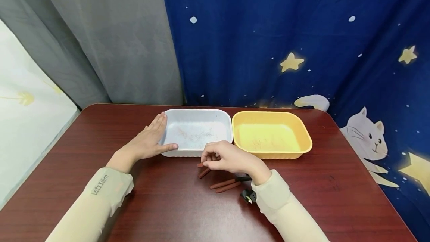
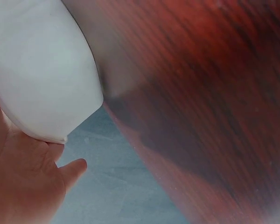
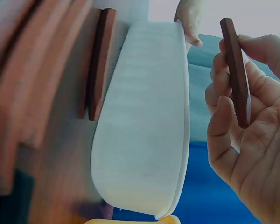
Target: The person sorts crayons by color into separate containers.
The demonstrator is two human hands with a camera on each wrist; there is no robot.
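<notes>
My left hand [image 1: 147, 141] rests on the left side of a white plastic bin [image 1: 198, 153], fingers straight, thumb at the front rim. In the left wrist view that hand [image 2: 28, 182] lies against the bin's wall [image 2: 46, 70]. My right hand [image 1: 231, 157] is in front of the bin's near right corner. Seen from the right wrist, it pinches a reddish-brown faceted stick [image 3: 236, 74] between thumb and fingers. A similar stick [image 3: 101, 65] lies on the table close to the bin. Two more brown sticks [image 1: 228, 187] lie beneath my right wrist.
A yellow bin [image 1: 272, 155] stands right beside the white one. By my right wrist is a small black device [image 1: 248, 196]; a dark piece [image 1: 243, 178] shows near the sticks. The dark red table [image 1: 168, 212] ends at grey and blue curtains [image 1: 242, 40].
</notes>
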